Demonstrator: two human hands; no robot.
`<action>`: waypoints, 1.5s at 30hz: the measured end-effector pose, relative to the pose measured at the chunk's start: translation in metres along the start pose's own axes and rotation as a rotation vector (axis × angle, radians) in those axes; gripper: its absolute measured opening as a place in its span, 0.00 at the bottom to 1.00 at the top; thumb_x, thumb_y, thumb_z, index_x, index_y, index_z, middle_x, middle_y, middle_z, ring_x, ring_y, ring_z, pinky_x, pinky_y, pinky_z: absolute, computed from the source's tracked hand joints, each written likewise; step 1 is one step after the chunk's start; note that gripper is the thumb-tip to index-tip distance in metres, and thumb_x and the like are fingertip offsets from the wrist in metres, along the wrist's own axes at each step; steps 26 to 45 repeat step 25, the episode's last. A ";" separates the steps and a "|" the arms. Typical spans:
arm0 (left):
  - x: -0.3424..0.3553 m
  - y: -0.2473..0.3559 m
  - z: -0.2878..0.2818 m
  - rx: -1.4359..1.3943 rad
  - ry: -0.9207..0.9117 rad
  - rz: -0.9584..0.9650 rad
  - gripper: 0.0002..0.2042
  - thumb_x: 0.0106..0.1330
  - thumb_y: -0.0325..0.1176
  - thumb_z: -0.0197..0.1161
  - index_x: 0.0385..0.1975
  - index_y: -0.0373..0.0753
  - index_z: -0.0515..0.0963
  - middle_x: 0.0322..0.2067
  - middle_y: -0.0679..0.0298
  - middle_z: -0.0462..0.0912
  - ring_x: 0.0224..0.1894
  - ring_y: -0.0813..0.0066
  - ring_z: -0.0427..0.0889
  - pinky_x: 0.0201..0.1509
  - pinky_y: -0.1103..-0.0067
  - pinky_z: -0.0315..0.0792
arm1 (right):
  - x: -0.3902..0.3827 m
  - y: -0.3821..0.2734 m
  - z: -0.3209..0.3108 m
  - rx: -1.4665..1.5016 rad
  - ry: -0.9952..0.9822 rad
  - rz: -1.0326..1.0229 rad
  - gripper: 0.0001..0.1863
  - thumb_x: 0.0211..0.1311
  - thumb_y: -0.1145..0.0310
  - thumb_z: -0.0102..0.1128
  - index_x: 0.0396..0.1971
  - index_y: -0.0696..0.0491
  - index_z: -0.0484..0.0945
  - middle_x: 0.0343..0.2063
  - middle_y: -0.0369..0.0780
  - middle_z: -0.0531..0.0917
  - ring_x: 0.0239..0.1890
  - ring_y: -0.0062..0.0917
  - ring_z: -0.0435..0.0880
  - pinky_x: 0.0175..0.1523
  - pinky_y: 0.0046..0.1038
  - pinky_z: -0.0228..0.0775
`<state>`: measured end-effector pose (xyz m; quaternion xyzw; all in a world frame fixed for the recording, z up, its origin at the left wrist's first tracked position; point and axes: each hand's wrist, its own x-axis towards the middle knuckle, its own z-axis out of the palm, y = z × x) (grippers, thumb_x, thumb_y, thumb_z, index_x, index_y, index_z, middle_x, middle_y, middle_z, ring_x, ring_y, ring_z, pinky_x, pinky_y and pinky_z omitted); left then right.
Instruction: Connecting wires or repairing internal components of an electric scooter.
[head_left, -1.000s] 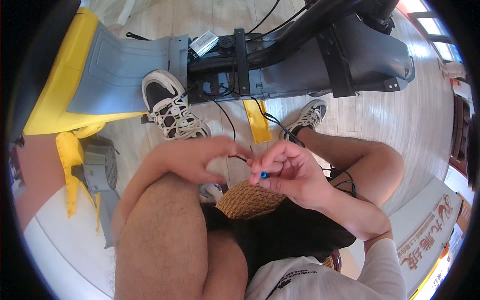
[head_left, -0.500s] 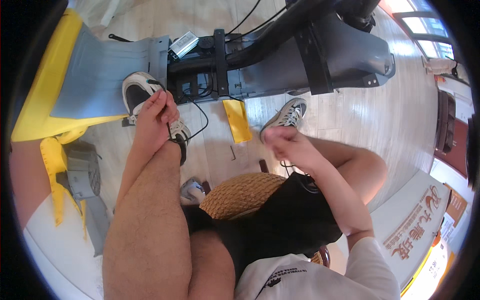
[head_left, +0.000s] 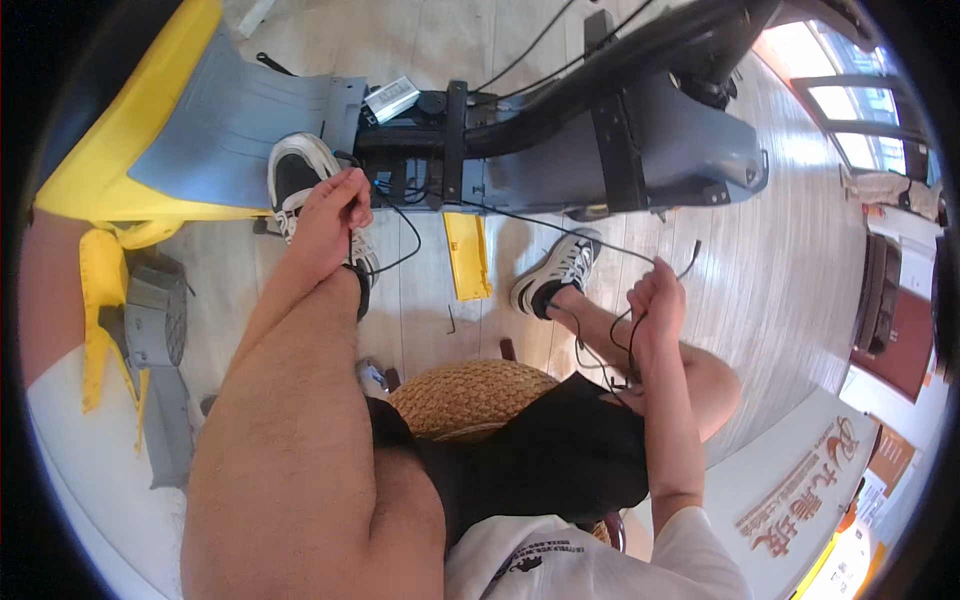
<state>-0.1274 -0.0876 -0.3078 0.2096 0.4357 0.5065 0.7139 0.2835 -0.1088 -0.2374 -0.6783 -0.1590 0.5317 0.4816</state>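
Stretched nearly straight, a black cable [head_left: 572, 221] runs from the underside of the grey and black vehicle frame [head_left: 520, 135] to my right hand [head_left: 658, 305]. That hand is pinched on the cable, whose short end sticks out past the fingertips. More loops of black cable [head_left: 590, 355] hang below it, by my right knee. My left hand [head_left: 338, 215] is closed beside my left shoe [head_left: 298, 170], at the frame's near edge. Its fingers hold a thin black cable [head_left: 413, 228] that curves round in a loop. The cable's far end among the frame wiring is hard to make out.
A silver metal box [head_left: 391, 100] sits on the frame. Yellow and grey body panels [head_left: 150, 130] spread to the left. On the floor lie a yellow plate [head_left: 467, 256] and a hex key [head_left: 451, 319]. A woven stool [head_left: 470, 392] is between my legs.
My right hand has swung out to the right and away from me, and the cable is now drawn out from the frame to it. My left hand keeps its hold by the shoe.
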 end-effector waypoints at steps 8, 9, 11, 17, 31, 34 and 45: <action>0.012 -0.003 0.018 0.769 0.021 -0.098 0.10 0.73 0.35 0.52 0.31 0.36 0.69 0.26 0.67 0.71 0.25 0.78 0.76 0.27 0.82 0.66 | -0.016 0.064 0.021 -0.870 -0.393 -0.476 0.13 0.62 0.69 0.58 0.22 0.62 0.77 0.16 0.42 0.79 0.17 0.26 0.76 0.29 0.30 0.70; 0.014 -0.006 0.018 0.920 0.055 -0.127 0.08 0.73 0.33 0.51 0.34 0.35 0.68 0.26 0.63 0.73 0.27 0.74 0.81 0.26 0.79 0.71 | -0.015 0.063 0.027 -0.871 -0.393 -0.478 0.13 0.62 0.69 0.58 0.22 0.62 0.77 0.16 0.42 0.79 0.17 0.26 0.76 0.29 0.30 0.70; 0.023 -0.013 0.013 1.120 0.035 -0.079 0.07 0.72 0.32 0.50 0.35 0.35 0.68 0.27 0.59 0.74 0.27 0.69 0.82 0.27 0.75 0.72 | -0.016 0.055 0.039 -1.222 -0.391 -0.446 0.08 0.53 0.69 0.64 0.19 0.57 0.78 0.16 0.44 0.79 0.17 0.33 0.77 0.29 0.29 0.71; 0.027 -0.037 0.006 1.425 -0.079 0.192 0.05 0.63 0.25 0.50 0.36 0.33 0.70 0.35 0.46 0.78 0.42 0.44 0.78 0.46 0.58 0.71 | -0.017 0.015 0.039 -1.200 -0.032 -0.971 0.06 0.38 0.74 0.64 0.15 0.52 0.75 0.13 0.41 0.76 0.16 0.35 0.76 0.25 0.28 0.68; 0.027 -0.030 -0.006 1.014 -0.087 0.042 0.06 0.68 0.26 0.48 0.38 0.37 0.74 0.30 0.64 0.79 0.21 0.77 0.76 0.24 0.79 0.73 | -0.089 -0.080 -0.034 0.003 0.086 -0.850 0.12 0.65 0.68 0.56 0.23 0.58 0.73 0.18 0.34 0.75 0.20 0.13 0.66 0.24 0.19 0.57; 0.027 -0.030 -0.006 1.014 -0.087 0.042 0.06 0.68 0.26 0.48 0.38 0.37 0.74 0.30 0.64 0.79 0.21 0.77 0.76 0.24 0.79 0.73 | -0.089 -0.080 -0.034 0.003 0.086 -0.850 0.12 0.65 0.68 0.56 0.23 0.58 0.73 0.18 0.34 0.75 0.20 0.13 0.66 0.24 0.19 0.57; 0.027 -0.030 -0.006 1.014 -0.087 0.042 0.06 0.68 0.26 0.48 0.38 0.37 0.74 0.30 0.64 0.79 0.21 0.77 0.76 0.24 0.79 0.73 | -0.089 -0.080 -0.034 0.003 0.086 -0.850 0.12 0.65 0.68 0.56 0.23 0.58 0.73 0.18 0.34 0.75 0.20 0.13 0.66 0.24 0.19 0.57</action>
